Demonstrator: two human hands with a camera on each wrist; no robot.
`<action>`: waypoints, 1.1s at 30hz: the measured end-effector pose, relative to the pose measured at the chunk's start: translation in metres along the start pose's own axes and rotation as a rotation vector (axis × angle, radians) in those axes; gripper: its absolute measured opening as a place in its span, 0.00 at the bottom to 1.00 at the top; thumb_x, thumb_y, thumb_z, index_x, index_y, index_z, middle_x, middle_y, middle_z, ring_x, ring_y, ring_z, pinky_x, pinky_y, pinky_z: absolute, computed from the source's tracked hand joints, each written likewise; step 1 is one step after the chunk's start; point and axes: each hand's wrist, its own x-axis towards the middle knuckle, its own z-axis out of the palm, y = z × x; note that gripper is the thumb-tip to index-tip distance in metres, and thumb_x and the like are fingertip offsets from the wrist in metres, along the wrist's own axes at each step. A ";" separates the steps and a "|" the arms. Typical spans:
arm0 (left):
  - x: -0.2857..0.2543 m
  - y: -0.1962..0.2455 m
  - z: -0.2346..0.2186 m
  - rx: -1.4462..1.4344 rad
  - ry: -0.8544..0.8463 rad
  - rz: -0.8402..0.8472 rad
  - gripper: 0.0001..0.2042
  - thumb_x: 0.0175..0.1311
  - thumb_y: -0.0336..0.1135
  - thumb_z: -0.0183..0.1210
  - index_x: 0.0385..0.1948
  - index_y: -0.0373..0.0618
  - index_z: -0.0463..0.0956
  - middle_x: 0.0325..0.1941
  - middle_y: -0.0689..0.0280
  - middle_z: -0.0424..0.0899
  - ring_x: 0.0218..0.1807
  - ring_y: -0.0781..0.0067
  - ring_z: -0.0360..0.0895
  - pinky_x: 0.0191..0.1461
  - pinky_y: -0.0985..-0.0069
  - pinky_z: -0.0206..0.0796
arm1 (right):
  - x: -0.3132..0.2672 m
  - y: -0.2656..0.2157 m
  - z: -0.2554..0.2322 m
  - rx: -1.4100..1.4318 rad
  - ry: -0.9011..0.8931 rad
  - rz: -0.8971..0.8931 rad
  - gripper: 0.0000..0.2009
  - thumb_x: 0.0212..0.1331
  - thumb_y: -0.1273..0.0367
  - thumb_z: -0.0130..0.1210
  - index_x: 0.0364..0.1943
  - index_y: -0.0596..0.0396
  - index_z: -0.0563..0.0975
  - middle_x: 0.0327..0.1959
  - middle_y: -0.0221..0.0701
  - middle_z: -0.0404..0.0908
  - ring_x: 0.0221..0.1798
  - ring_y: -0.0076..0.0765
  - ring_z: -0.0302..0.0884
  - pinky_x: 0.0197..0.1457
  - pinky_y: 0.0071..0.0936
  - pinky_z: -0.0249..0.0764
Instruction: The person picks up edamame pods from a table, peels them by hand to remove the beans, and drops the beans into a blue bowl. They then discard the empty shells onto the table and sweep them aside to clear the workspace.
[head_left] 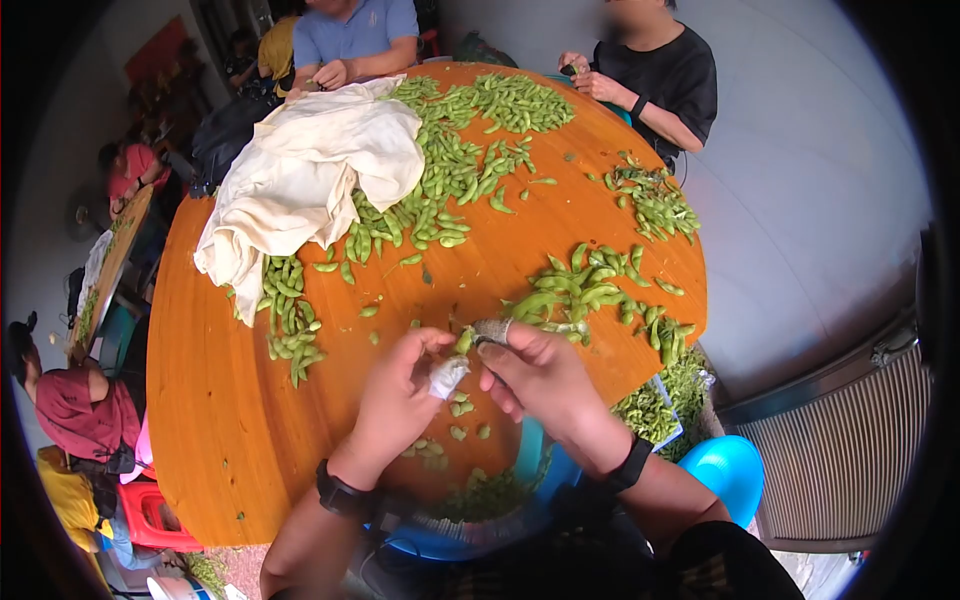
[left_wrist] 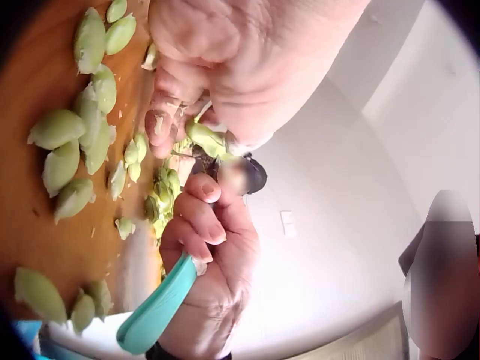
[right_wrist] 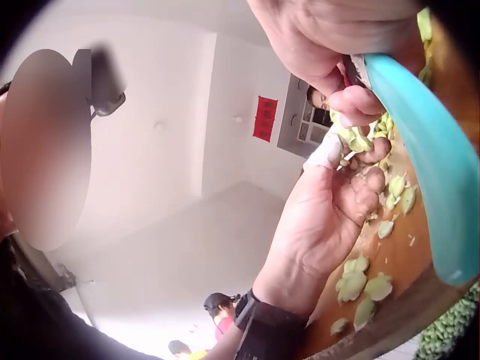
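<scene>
From where I stand, a person's bare hands meet above the near edge of a round orange-brown wooden table [head_left: 200, 400]. The left hand [head_left: 395, 405], its thumb wrapped in white, pinches a small green bean pod [head_left: 463, 342] between thumb and fingers. The right hand [head_left: 560, 390], one finger covered in grey, curls round a tool with a curved turquoise plastic handle [head_left: 528, 448], close beside the pod. Below, pale-green plump pieces [left_wrist: 56, 129] are scattered towards the near edge. Loose green pods [head_left: 585, 285] lie towards the right edge; a larger heap [head_left: 450, 160] spreads towards the far edge, partly beneath a rumpled cream cloth [head_left: 315, 160]. Two people sit at the far edge, wearing a blue shirt [head_left: 352, 38] and a black T-shirt [head_left: 668, 75].
</scene>
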 end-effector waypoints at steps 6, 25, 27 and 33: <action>-0.002 -0.004 0.002 0.065 0.055 -0.016 0.10 0.61 0.22 0.55 0.44 0.40 0.70 0.31 0.68 0.79 0.25 0.82 0.78 0.24 0.83 0.68 | -0.004 0.014 0.005 -0.059 -0.014 -0.032 0.08 0.68 0.71 0.49 0.45 0.53 0.77 0.22 0.22 0.74 0.16 0.12 0.66 0.16 0.14 0.63; -0.002 -0.003 -0.002 0.013 0.018 -0.192 0.11 0.65 0.22 0.39 0.42 0.39 0.71 0.27 0.68 0.76 0.22 0.85 0.70 0.24 0.85 0.63 | -0.003 0.018 0.009 0.077 -0.016 0.050 0.07 0.68 0.70 0.48 0.41 0.55 0.77 0.23 0.23 0.76 0.16 0.13 0.66 0.16 0.13 0.61; 0.000 -0.008 -0.004 0.010 0.028 -0.162 0.12 0.64 0.22 0.39 0.42 0.39 0.72 0.28 0.68 0.76 0.23 0.85 0.71 0.24 0.84 0.64 | -0.002 0.016 0.009 0.105 -0.020 0.063 0.07 0.68 0.71 0.48 0.41 0.56 0.77 0.23 0.24 0.76 0.16 0.14 0.66 0.16 0.13 0.61; 0.001 0.004 -0.007 0.038 0.029 -0.030 0.08 0.63 0.23 0.49 0.42 0.39 0.72 0.32 0.67 0.77 0.31 0.81 0.74 0.33 0.81 0.68 | 0.003 0.007 0.010 0.144 0.036 0.050 0.07 0.68 0.71 0.48 0.41 0.55 0.77 0.23 0.25 0.76 0.16 0.14 0.66 0.16 0.14 0.61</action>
